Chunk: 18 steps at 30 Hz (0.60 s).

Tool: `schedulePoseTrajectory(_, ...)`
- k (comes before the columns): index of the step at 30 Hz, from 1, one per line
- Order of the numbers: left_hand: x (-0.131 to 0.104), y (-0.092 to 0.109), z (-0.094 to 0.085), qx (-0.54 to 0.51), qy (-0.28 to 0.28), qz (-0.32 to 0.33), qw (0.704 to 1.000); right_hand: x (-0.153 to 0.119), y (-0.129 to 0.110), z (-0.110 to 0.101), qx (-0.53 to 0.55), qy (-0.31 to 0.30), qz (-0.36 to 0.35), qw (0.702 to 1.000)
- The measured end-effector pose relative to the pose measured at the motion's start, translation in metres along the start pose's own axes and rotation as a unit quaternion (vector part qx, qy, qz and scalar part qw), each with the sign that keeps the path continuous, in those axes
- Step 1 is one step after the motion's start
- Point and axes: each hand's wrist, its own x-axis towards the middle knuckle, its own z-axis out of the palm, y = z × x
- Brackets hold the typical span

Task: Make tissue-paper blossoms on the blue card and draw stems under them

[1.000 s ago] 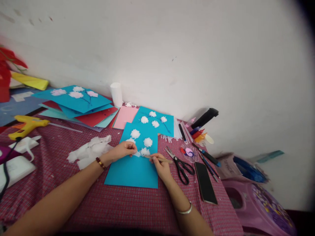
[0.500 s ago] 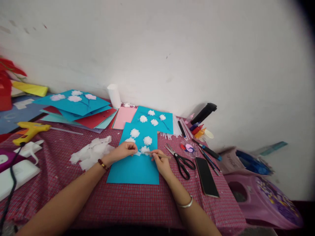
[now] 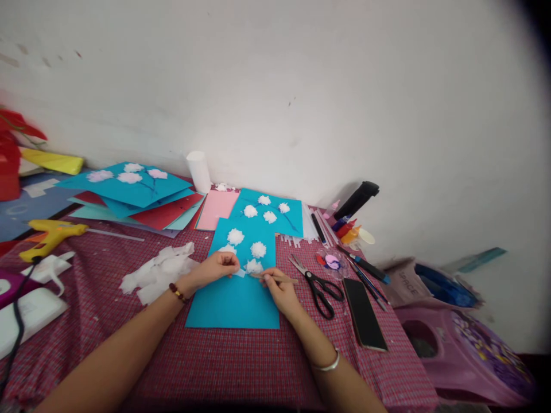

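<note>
From the head camera, we look down at a red-checked tabletop (image 3: pixel 206 367). Our left hand (image 3: pixel 210 271) pinches a small white paper scrap (image 3: pixel 240 273); our right hand (image 3: pixel 283 293) pinches a slim wooden stick (image 3: pixel 287 280), its tip beside the lowest white paper flower (image 3: pixel 253 265) on a blue paper sheet (image 3: pixel 232 308). Crumpled white tissue (image 3: pixel 157 273) lies left, black-handled scissors (image 3: pixel 318 284) and a smartphone (image 3: pixel 365 314) right.

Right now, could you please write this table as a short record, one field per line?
Left hand: pinches small white paper
Right hand: holds thin stick
Sheet: blue, bears white tufts, partly under both hands
Right of sheet: scissors, phone
Left of sheet: crumpled paper, yellow glue gun
</note>
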Motion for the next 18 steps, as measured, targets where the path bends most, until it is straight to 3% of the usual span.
schedulePoseTrajectory(10, -0.002, 0.01, 0.006, 0.055, 0.026, 0.016, 0.998, 0.005, 0.0, 0.003, -0.015, 0.025, 0.014, 0.999)
schedulePoseTrajectory(18, 0.009, 0.002, 0.021, 0.057, 0.038, -0.039, 0.997, 0.007, 0.001, 0.002, -0.006, 0.024, 0.02, 0.999)
